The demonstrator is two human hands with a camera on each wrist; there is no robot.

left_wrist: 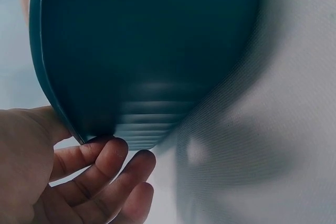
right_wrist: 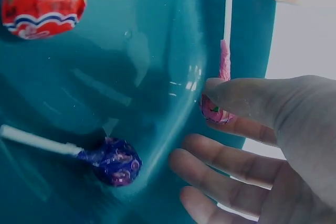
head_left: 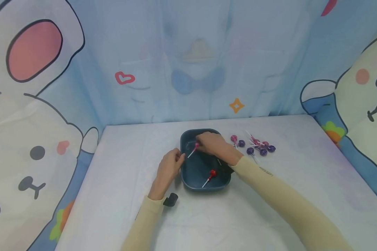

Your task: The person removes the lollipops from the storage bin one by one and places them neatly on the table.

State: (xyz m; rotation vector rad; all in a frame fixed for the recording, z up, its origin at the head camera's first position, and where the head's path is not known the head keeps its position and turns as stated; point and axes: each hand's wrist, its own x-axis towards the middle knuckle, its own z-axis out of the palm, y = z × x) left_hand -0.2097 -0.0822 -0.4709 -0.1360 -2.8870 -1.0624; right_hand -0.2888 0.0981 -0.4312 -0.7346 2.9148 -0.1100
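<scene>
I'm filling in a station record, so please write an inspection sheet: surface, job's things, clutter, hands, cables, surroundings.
Surface: white cloth, lightly creased.
Job's things: teal tray with a red lollipop and a purple lollipop inside; pink lollipop in hand; loose pink and purple lollipops on the cloth, right of the tray.
Clutter: nothing seen.
Hands: left hand holds the tray's rim; right hand pinches the pink lollipop above the tray.
Cables: nothing seen.
Surroundings: blue backdrop printed with cartoon animals.
</scene>
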